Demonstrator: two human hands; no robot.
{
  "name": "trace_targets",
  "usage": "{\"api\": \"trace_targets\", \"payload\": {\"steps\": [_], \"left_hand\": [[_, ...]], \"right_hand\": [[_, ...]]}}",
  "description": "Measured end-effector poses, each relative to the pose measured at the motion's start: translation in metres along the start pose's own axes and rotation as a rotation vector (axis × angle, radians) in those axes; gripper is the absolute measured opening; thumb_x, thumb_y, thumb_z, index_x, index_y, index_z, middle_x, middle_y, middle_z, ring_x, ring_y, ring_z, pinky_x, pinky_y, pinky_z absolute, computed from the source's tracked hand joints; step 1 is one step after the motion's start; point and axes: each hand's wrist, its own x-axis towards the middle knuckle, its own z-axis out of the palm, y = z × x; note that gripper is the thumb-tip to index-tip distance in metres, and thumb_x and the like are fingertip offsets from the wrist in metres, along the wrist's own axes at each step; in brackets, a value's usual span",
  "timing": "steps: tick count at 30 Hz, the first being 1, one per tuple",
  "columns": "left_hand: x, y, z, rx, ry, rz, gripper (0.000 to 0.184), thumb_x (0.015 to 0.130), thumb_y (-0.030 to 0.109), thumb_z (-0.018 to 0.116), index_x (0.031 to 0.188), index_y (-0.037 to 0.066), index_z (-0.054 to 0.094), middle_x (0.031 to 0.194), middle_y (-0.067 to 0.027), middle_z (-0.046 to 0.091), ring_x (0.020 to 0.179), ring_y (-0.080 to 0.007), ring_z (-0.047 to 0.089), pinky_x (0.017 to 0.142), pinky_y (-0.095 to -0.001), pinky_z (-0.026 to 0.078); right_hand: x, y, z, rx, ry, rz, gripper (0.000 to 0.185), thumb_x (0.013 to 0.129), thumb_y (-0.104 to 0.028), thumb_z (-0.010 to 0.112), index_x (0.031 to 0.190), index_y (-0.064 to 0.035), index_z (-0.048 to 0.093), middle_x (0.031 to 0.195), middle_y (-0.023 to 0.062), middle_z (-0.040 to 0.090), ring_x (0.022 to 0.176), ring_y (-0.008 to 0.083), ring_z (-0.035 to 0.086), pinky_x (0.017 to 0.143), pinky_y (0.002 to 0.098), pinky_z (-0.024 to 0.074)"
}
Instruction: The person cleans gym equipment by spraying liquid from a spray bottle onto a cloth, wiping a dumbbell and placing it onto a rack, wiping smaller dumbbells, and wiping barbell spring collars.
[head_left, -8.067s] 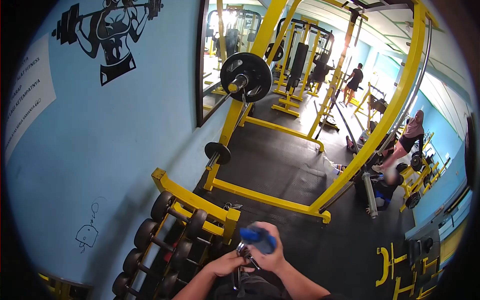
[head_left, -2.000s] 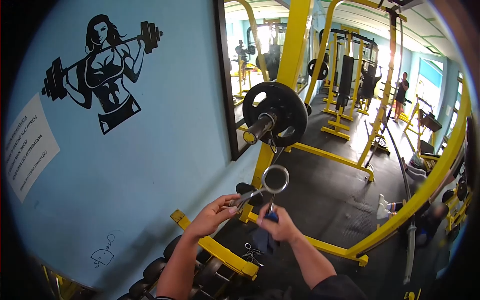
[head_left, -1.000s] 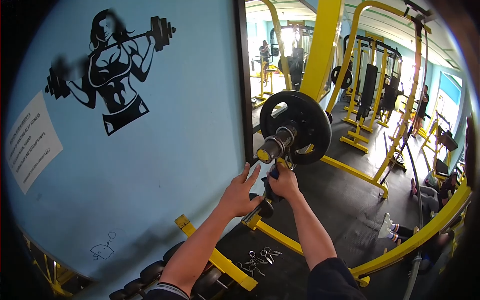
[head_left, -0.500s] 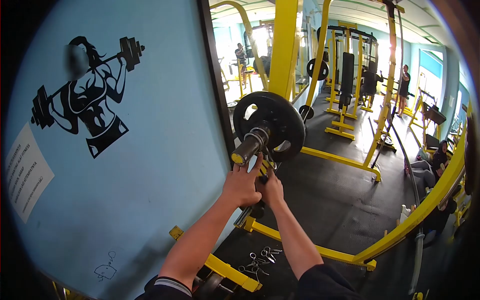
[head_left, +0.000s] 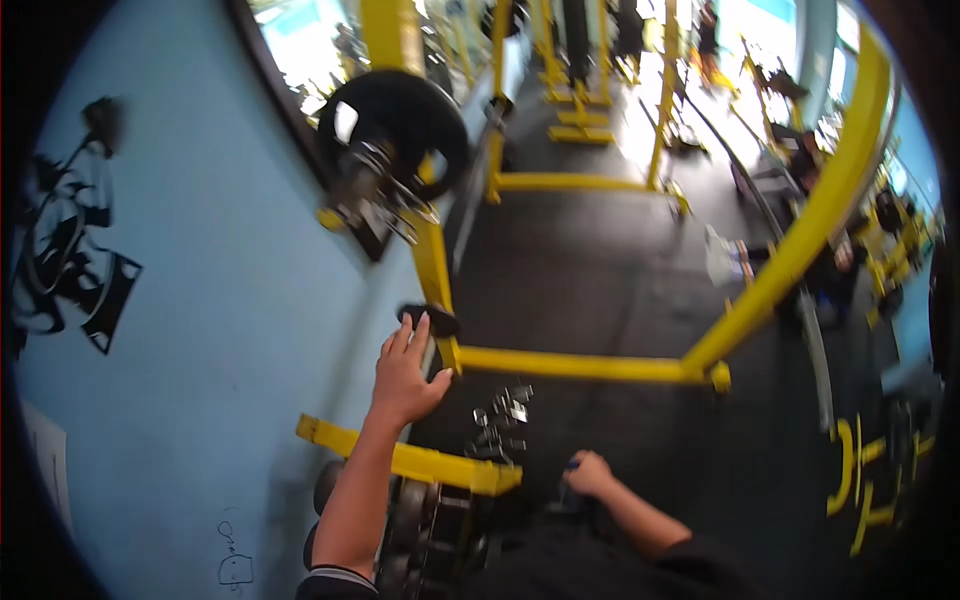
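Observation:
My left hand (head_left: 408,382) reaches forward with its fingers stretched and apart. Its fingertips overlap a small black disc (head_left: 436,320) low on the yellow upright; whether they touch it I cannot tell. Lower and to the right, my right hand (head_left: 592,474) is closed. A dark bluish bit shows at its fingers, too blurred to name. Above my left hand, a black weight plate (head_left: 440,120) hangs on a peg with a yellow end cap (head_left: 330,218). Shiny metal spring clips (head_left: 385,215) sit around that peg in front of the plate.
More metal spring clips (head_left: 500,418) lie on the black rubber floor (head_left: 580,270). A yellow beam (head_left: 430,465) stands over a dumbbell rack (head_left: 415,520) close below. A blue wall (head_left: 200,250) borders the left; a curved yellow frame (head_left: 800,240) rises on the right. People are farther back.
My hands have parted: both were under the peg by the plate. The left is now below it, fingers spread, and the right has drawn back low and right. The view has tilted down and right.

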Motion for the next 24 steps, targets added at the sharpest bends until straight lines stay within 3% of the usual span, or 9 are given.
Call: {"api": "trace_targets", "payload": {"steps": [1, 4, 7, 12, 16, 18, 20, 22, 24], "left_hand": [[-0.023, -0.012, 0.022, -0.049, -0.029, 0.059, 0.07, 0.072, 0.028, 0.069, 0.135, 0.011, 0.045, 0.136, -0.0231, 0.043, 0.123, -0.0374, 0.043, 0.104, -0.0438, 0.034], [-0.085, -0.03, 0.072, -0.129, -0.229, 0.013, 0.058, 0.072, 0.029, 0.069, 0.126, 0.009, 0.055, 0.131, -0.0189, 0.05, 0.119, -0.0349, 0.048, 0.101, -0.0428, 0.037], [-0.111, -0.034, 0.104, -0.203, -0.296, -0.041, 0.047, 0.073, 0.022, 0.071, 0.115, 0.005, 0.061, 0.121, -0.0186, 0.057, 0.114, -0.0331, 0.053, 0.099, -0.0399, 0.041], [-0.129, -0.06, 0.18, -0.247, -0.293, -0.063, 0.039, 0.077, 0.023, 0.068, 0.11, 0.004, 0.063, 0.112, -0.0162, 0.062, 0.105, -0.0322, 0.058, 0.094, -0.0385, 0.045], [-0.142, -0.079, 0.229, -0.242, -0.402, -0.134, 0.041, 0.077, 0.03, 0.068, 0.11, 0.006, 0.064, 0.108, -0.0154, 0.064, 0.102, -0.0326, 0.06, 0.09, -0.0384, 0.045], [-0.143, -0.077, 0.242, -0.231, -0.565, -0.32, 0.045, 0.076, 0.035, 0.069, 0.111, 0.008, 0.064, 0.112, -0.0134, 0.063, 0.106, -0.0302, 0.058, 0.098, -0.0411, 0.037], [-0.152, -0.071, 0.25, -0.218, -0.597, -0.345, 0.05, 0.075, 0.041, 0.068, 0.115, 0.011, 0.062, 0.119, -0.0106, 0.061, 0.115, -0.0267, 0.053, 0.107, -0.049, 0.019], [-0.14, -0.065, 0.245, -0.32, -0.548, -0.519, 0.051, 0.073, 0.038, 0.069, 0.114, 0.009, 0.062, 0.122, -0.0119, 0.058, 0.119, -0.0258, 0.051, 0.108, -0.0516, 0.013], [-0.136, -0.065, 0.25, -0.189, -0.592, -0.576, 0.053, 0.073, 0.038, 0.068, 0.113, 0.005, 0.062, 0.125, -0.0158, 0.056, 0.12, -0.0275, 0.05, 0.109, -0.0511, 0.013]], "right_hand": [[0.001, 0.023, 0.003, 0.013, -0.023, 0.054, 0.038, 0.071, -0.03, 0.067, 0.101, -0.0063, 0.065, 0.108, 0.0179, 0.063, 0.104, 0.0338, 0.059, 0.09, 0.0409, 0.0477], [-0.022, 0.039, -0.005, -0.019, -0.024, 0.152, 0.04, 0.071, -0.025, 0.068, 0.106, -0.0079, 0.064, 0.112, 0.0169, 0.062, 0.106, 0.0325, 0.058, 0.091, 0.0397, 0.047], [-0.03, 0.041, 0.004, 0.0, 0.001, 0.189, 0.04, 0.071, -0.024, 0.069, 0.108, -0.0092, 0.064, 0.112, 0.0167, 0.062, 0.107, 0.0324, 0.058, 0.091, 0.0393, 0.0466], [0.004, 0.045, 0.046, 0.093, -0.023, 0.006, 0.045, 0.073, -0.019, 0.067, 0.117, -0.0138, 0.058, 0.116, 0.0154, 0.058, 0.111, 0.0327, 0.055, 0.093, 0.0395, 0.0444], [0.078, 0.057, 0.092, 0.139, -0.099, 0.038, 0.048, 0.074, -0.017, 0.066, 0.121, -0.016, 0.055, 0.119, 0.0148, 0.056, 0.112, 0.0329, 0.054, 0.094, 0.04, 0.0436], [0.13, 0.073, 0.129, 0.135, -0.111, 0.116, 0.048, 0.074, -0.017, 0.066, 0.121, -0.0167, 0.055, 0.118, 0.0146, 0.056, 0.111, 0.0326, 0.054, 0.095, 0.0406, 0.0438], [0.183, 0.091, 0.174, 0.129, -0.157, 0.143, 0.046, 0.075, -0.016, 0.064, 0.12, -0.0174, 0.056, 0.118, 0.0148, 0.057, 0.111, 0.0323, 0.054, 0.094, 0.041, 0.0442], [0.234, 0.104, 0.221, 0.103, -0.208, 0.231, 0.045, 0.072, -0.014, 0.067, 0.116, -0.0139, 0.059, 0.117, 0.0161, 0.059, 0.11, 0.0332, 0.056, 0.094, 0.0397, 0.0448], [0.285, 0.106, 0.261, 0.068, -0.232, 0.181, 0.042, 0.072, -0.014, 0.065, 0.114, -0.0135, 0.06, 0.113, 0.0177, 0.061, 0.106, 0.0348, 0.058, 0.091, 0.0413, 0.0464]]}}
